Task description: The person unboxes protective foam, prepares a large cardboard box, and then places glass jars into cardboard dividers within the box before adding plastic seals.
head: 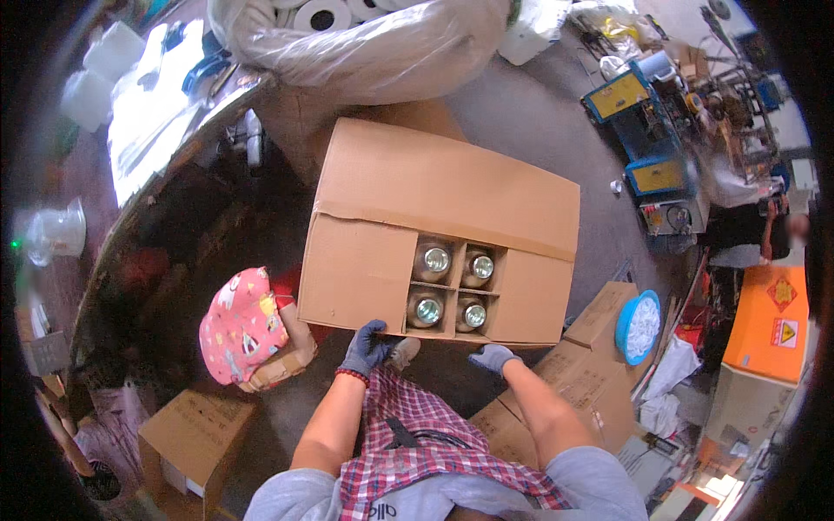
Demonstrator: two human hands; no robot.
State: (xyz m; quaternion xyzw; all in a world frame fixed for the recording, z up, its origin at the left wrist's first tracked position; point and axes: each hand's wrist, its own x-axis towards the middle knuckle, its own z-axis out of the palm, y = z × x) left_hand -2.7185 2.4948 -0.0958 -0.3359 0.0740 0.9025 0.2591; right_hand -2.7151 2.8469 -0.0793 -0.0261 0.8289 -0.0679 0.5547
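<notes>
A large cardboard box (449, 176) is in front of me, tilted in view. Its far long flap is folded down, and two short flaps lie over the near half. Between them, cardboard dividers (454, 286) separate several round, shiny-topped glass containers (428, 311), seen from above. My left hand (369, 350), in a dark glove, grips the box's near edge. Close below that same edge, toward its right end, is my gloved right hand (493, 359); whether its fingers hold the box is unclear.
A pink patterned cushion (238, 329) sits on a stool to the left. Closed cartons (567, 384) lie at right, with a blue basin (638, 327) of white material. Plastic-wrapped white rolls (391, 52) stand beyond the box. Another person (743, 228) is at far right.
</notes>
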